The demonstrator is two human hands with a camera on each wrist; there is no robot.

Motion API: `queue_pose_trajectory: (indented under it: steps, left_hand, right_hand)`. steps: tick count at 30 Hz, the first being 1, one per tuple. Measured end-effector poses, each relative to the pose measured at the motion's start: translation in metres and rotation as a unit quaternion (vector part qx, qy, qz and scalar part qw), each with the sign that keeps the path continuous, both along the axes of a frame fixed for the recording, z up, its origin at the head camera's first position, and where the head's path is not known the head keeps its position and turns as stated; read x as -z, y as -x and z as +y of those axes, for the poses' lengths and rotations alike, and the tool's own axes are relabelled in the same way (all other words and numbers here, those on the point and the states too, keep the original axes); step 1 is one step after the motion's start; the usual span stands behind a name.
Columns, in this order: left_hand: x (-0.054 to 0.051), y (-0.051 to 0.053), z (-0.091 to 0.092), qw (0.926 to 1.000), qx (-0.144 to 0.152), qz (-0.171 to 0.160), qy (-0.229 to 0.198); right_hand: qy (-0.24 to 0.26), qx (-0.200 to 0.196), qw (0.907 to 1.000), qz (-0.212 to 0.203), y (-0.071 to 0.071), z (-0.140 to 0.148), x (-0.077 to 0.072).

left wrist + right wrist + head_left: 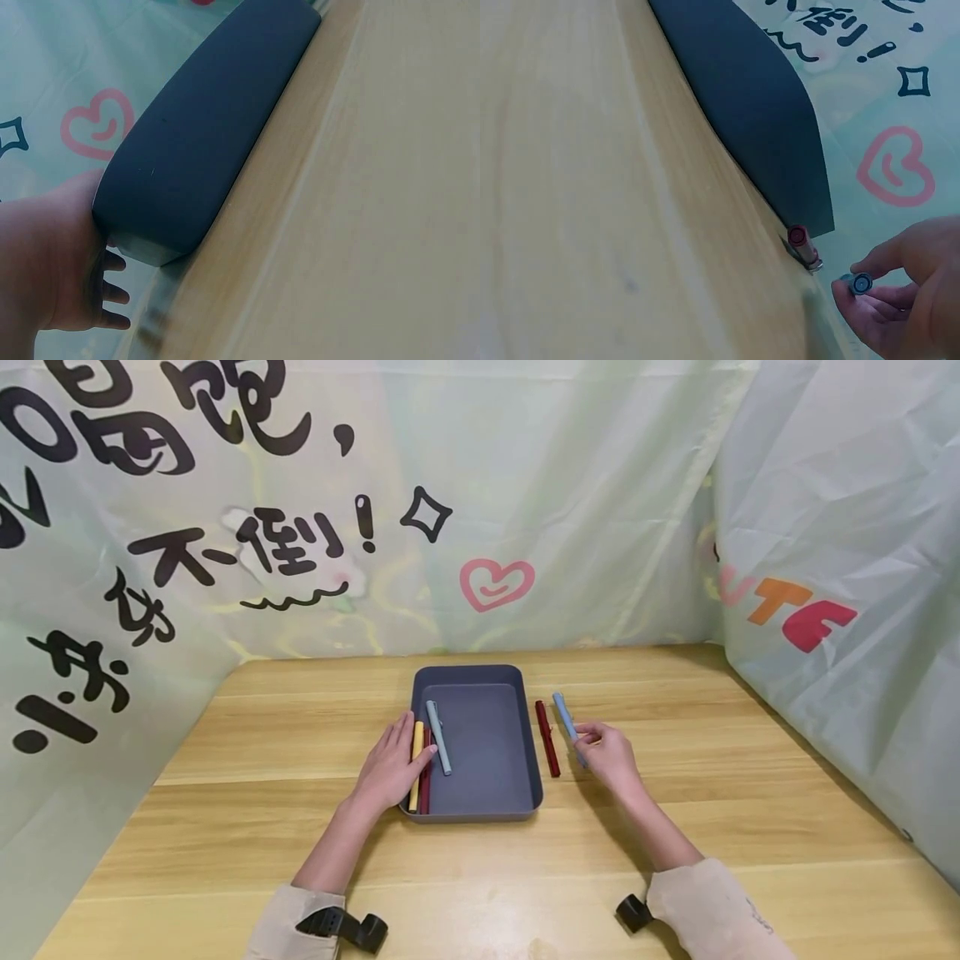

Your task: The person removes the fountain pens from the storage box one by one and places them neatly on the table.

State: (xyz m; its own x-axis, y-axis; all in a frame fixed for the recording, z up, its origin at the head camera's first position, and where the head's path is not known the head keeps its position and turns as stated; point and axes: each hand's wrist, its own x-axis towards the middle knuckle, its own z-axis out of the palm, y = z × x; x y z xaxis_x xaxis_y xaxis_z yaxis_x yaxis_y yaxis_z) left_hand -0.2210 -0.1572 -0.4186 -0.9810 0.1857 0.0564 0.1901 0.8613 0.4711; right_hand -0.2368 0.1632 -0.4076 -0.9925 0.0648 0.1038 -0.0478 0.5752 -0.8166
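Observation:
A shallow dark grey-blue tray [480, 817] sits on the table. My left hand [387, 766] holds its left wall, the thumb reaching over the rim and the fingers stretched along the outside. Inside, along that wall, lie a yellow pen [416, 777] and a dark red pen [425, 789], both partly under the thumb. A pale blue-grey pen [439, 739] lies slanted to their right. Beyond the tray's right wall my right hand [609, 758] pinches a blue pen [564, 714] between thumb and fingers. A second dark red pen [547, 739] lies between tray and blue pen.
The wooden table [480, 885] stretches around the tray. A printed cloth [600, 510] with lettering and a pink heart hangs behind it and along both sides. Black straps with small dark devices [633, 912] are on both forearms.

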Motion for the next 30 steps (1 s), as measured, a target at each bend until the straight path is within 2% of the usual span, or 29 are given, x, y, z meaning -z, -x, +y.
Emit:
queue_pose_trajectory:
  steps: [5, 11, 14, 21, 30]
  left_hand:
    - [0.0, -0.001, 0.0, 1.0, -0.002, -0.001, -0.005]
    - [0.001, 0.0, 0.0, 1.0, -0.001, -0.002, -0.003]
    - [0.0, 0.0, 0.0, 1.0, -0.002, -0.002, -0.004]
    - [0.0, 0.001, 0.0, 1.0, 0.0, -0.001, -0.005]
    - [0.0, 0.0, -0.001, 1.0, 0.001, 0.002, -0.004]
  right_hand:
    - [-0.008, 0.007, 0.9999, -0.011, 0.002, 0.003, 0.007]
    - [0.005, 0.006, 0.9998, -0.017, 0.003, 0.004, 0.012]
    - [0.001, 0.006, 1.0, -0.008, 0.003, 0.003, 0.014]
    - [-0.049, 0.014, 0.9986, 0.018, 0.0, 0.0, 0.015]
    - [-0.067, 0.013, 0.9969, 0.041, 0.0, -0.002, 0.019]
